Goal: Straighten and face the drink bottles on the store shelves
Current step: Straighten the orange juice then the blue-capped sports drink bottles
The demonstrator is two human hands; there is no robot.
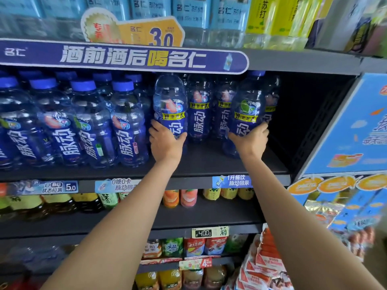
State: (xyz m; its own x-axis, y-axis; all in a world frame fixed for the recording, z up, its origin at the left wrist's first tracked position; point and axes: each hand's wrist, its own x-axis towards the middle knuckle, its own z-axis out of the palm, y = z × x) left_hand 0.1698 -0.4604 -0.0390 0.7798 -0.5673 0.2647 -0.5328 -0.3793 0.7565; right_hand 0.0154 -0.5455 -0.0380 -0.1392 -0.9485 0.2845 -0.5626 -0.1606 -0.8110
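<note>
Mid-frame, the left hand (166,141) grips one blue bottle (170,107) and the right hand (250,139) another bottle (247,114) on the middle shelf (209,162). The left rows (73,122) look faced; these and those behind seem left.

The banner (123,57) hid the caps of the two gripped bottles. The left hand (166,141) covered the lower label of the left bottle (170,105), and the right hand (250,141) covered that of the right bottle (248,107). The fingertips of both hands lay out of sight behind the bottles. The top-shelf packs (188,11) were cut off by the upper edge. The snack packets (263,264) were blurred.
</note>
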